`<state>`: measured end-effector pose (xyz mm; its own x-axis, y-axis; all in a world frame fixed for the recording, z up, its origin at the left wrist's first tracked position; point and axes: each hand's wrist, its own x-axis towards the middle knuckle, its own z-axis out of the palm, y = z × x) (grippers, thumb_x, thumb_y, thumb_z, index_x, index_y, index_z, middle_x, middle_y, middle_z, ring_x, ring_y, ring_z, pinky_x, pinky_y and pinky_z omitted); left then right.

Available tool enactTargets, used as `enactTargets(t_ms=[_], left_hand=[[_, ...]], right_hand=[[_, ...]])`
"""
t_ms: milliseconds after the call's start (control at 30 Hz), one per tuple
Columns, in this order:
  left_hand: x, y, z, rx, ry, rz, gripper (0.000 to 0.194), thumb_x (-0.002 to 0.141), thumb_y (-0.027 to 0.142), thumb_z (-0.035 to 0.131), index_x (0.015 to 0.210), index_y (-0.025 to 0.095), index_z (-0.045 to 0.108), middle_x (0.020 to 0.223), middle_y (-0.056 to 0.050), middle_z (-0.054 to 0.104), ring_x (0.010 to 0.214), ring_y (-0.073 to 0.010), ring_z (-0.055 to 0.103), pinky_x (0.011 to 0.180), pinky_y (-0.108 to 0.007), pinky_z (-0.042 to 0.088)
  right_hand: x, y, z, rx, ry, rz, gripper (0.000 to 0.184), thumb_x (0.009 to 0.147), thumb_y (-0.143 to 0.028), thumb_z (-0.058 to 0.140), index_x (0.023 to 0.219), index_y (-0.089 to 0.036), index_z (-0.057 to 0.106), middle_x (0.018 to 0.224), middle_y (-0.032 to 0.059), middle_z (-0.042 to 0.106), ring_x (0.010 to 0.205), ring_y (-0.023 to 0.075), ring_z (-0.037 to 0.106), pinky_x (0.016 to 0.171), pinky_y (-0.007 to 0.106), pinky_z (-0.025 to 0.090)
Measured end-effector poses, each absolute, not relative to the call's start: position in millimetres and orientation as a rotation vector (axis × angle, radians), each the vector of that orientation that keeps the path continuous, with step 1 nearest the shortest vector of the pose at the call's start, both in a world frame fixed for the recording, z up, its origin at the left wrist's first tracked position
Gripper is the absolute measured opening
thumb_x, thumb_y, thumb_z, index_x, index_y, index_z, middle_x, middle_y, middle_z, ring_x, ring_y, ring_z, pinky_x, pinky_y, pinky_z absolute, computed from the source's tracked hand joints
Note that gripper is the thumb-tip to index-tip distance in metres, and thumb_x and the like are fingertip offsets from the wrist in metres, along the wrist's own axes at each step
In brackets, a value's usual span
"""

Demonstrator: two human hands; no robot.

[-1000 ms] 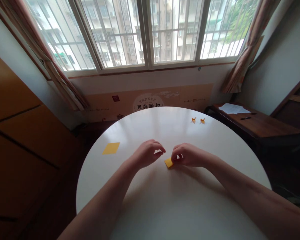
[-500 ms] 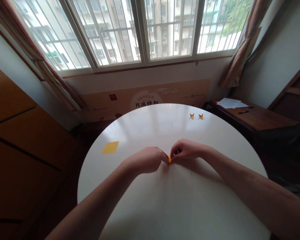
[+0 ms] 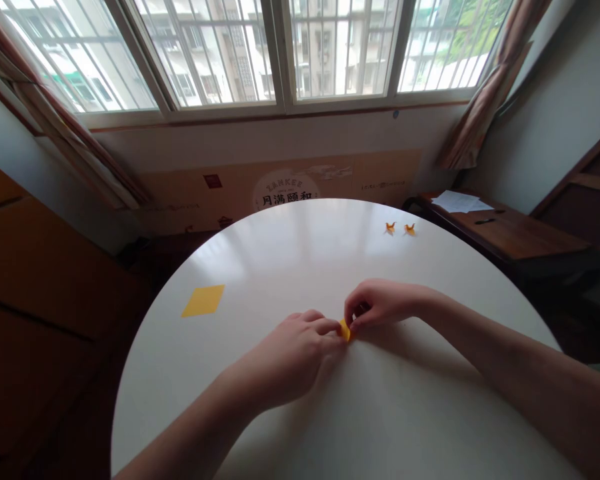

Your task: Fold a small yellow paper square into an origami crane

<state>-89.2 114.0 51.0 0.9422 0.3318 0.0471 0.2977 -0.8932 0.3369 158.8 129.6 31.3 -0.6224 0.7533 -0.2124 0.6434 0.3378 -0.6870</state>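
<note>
Between my hands, over the white round table (image 3: pixel 290 260), is a small folded piece of yellow paper (image 3: pixel 345 331), partly hidden by fingertips. My left hand (image 3: pixel 307 347) reaches it from the left, its fingertips closed on the paper's left side. From the right, my right hand (image 3: pixel 380 303) pinches the opposite side between thumb and curled fingers. Off to the left lies a flat yellow paper sheet (image 3: pixel 203 301). Two small folded paper birds, one orange-yellow bird (image 3: pixel 390 227) and a similar bird (image 3: pixel 409 229), stand near the far right edge.
Beyond the table at the right is a low wooden table (image 3: pixel 525 230) with white papers (image 3: pixel 461 202) and a dark pen-like object (image 3: pixel 485 221). A cardboard panel (image 3: pixel 220 167) leans under the barred window. A wooden cabinet (image 3: pixel 35 287) stands at the left.
My left hand, at first apart from the folded paper, has come right and taken hold of it. My right hand has kept its grip. The camera view has shifted slightly.
</note>
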Motion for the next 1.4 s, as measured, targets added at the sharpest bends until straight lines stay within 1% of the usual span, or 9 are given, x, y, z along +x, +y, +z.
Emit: enactTargets(t_ms=[133, 233, 300, 533, 700, 867, 1033, 1267, 1400], left_hand=[[-89.1, 116.0, 49.8, 2.733, 0.470, 0.151, 0.043, 0.091, 0.004, 0.046, 0.121, 0.027, 0.066, 0.115, -0.003, 0.071, 0.108, -0.0219, 0.061, 0.099, -0.037, 0.046], [-88.8, 117.4, 49.4, 2.722, 0.477, 0.125, 0.046, 0.090, 0.005, 0.046, 0.126, 0.029, 0.063, 0.117, -0.004, 0.071, 0.110, -0.0223, 0.061, 0.100, -0.038, 0.046], [-87.8, 116.8, 48.9, 2.718, 0.496, 0.092, 0.047, 0.089, 0.004, 0.047, 0.127, 0.028, 0.062, 0.119, -0.003, 0.070, 0.112, -0.0222, 0.060, 0.101, -0.038, 0.046], [-83.8, 114.2, 45.5, 2.741, 0.530, 0.028, 0.049, 0.086, 0.004, 0.048, 0.128, 0.027, 0.060, 0.124, -0.003, 0.068, 0.115, -0.0238, 0.058, 0.104, -0.040, 0.043], [-83.4, 111.7, 48.9, 2.714, 0.473, -0.017, 0.053, 0.086, 0.002, 0.048, 0.130, 0.029, 0.058, 0.124, 0.000, 0.068, 0.116, -0.0222, 0.058, 0.105, -0.037, 0.042], [-83.8, 107.8, 48.8, 2.736, 0.467, -0.020, 0.062, 0.085, 0.001, 0.046, 0.141, 0.027, 0.048, 0.130, -0.001, 0.065, 0.120, -0.0238, 0.055, 0.105, -0.039, 0.041], [-84.1, 108.8, 45.6, 2.748, 0.471, -0.014, 0.058, 0.087, 0.003, 0.047, 0.139, 0.028, 0.051, 0.129, -0.003, 0.066, 0.118, -0.0242, 0.056, 0.105, -0.039, 0.042], [-83.5, 109.4, 45.1, 2.781, 0.461, -0.018, 0.052, 0.091, 0.005, 0.046, 0.137, 0.027, 0.054, 0.128, -0.003, 0.066, 0.117, -0.0235, 0.056, 0.104, -0.038, 0.042], [-82.7, 109.4, 46.8, 2.790, 0.461, -0.041, 0.052, 0.089, 0.004, 0.047, 0.136, 0.027, 0.055, 0.127, -0.003, 0.066, 0.115, -0.0238, 0.057, 0.102, -0.038, 0.043]], right_hand=[[160.2, 125.2, 30.6, -1.286, -2.462, 1.046, 0.017, 0.084, -0.031, 0.068, 0.094, -0.020, 0.078, 0.077, 0.0006, 0.072, 0.065, 0.0128, 0.059, 0.059, 0.022, 0.040], [163.3, 122.8, 28.7, -1.227, -2.469, 1.042, 0.016, 0.086, -0.025, 0.066, 0.097, -0.022, 0.077, 0.089, 0.0018, 0.076, 0.076, 0.0154, 0.065, 0.068, 0.023, 0.044], [165.3, 122.2, 26.6, -1.218, -2.450, 1.059, 0.016, 0.088, -0.023, 0.064, 0.097, -0.023, 0.077, 0.093, 0.0016, 0.077, 0.081, 0.0165, 0.068, 0.071, 0.024, 0.045], [165.3, 119.2, 26.4, -1.237, -2.474, 1.020, 0.013, 0.087, -0.022, 0.065, 0.092, -0.023, 0.077, 0.089, 0.0010, 0.077, 0.078, 0.0171, 0.068, 0.069, 0.025, 0.046], [162.2, 114.4, 32.3, -1.236, -2.526, 0.975, 0.011, 0.086, -0.022, 0.065, 0.087, -0.023, 0.076, 0.087, 0.0006, 0.076, 0.077, 0.0165, 0.066, 0.069, 0.025, 0.044], [161.5, 112.3, 32.8, -1.271, -2.482, 0.999, 0.010, 0.084, -0.022, 0.065, 0.083, -0.022, 0.075, 0.083, 0.0004, 0.076, 0.075, 0.0165, 0.066, 0.066, 0.025, 0.044], [159.7, 111.5, 31.8, -1.323, -2.454, 1.007, 0.010, 0.082, -0.024, 0.066, 0.081, -0.022, 0.075, 0.079, 0.0016, 0.075, 0.070, 0.0174, 0.066, 0.062, 0.026, 0.043], [157.8, 110.9, 27.8, -1.371, -2.452, 0.970, 0.011, 0.083, -0.027, 0.065, 0.079, -0.023, 0.075, 0.080, 0.0019, 0.076, 0.072, 0.0190, 0.066, 0.063, 0.027, 0.043], [157.3, 110.6, 27.0, -1.383, -2.449, 0.965, 0.011, 0.082, -0.027, 0.065, 0.079, -0.023, 0.074, 0.079, 0.0025, 0.076, 0.072, 0.0194, 0.066, 0.062, 0.027, 0.042]])
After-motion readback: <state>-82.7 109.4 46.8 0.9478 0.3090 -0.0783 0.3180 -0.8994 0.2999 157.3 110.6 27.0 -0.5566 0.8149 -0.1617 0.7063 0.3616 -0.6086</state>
